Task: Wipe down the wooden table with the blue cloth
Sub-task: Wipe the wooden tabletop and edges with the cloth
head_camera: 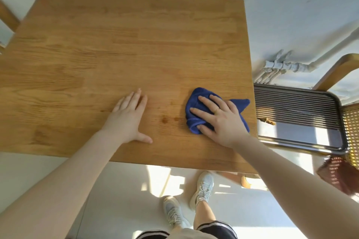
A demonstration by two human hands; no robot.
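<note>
Under the right hand (219, 120), flat with fingers spread, no grip: blue cloth (196, 110), bunched, pressed onto the table (116, 44) near its right edge. Left hand (129, 117) lies beside it, palm down, fingers straight, touching bare wood. Beyond the cloth, off the table edge: ribbed metal tray (297, 114) on a chair.

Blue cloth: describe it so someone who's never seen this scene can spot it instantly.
Find the wooden table that fills most of the head view, then go to its near right corner. There the right hand presses flat on the blue cloth, a crumpled deep-blue rag. It is the only blue thing on the wood; the left hand beside it rests on bare table.
</note>
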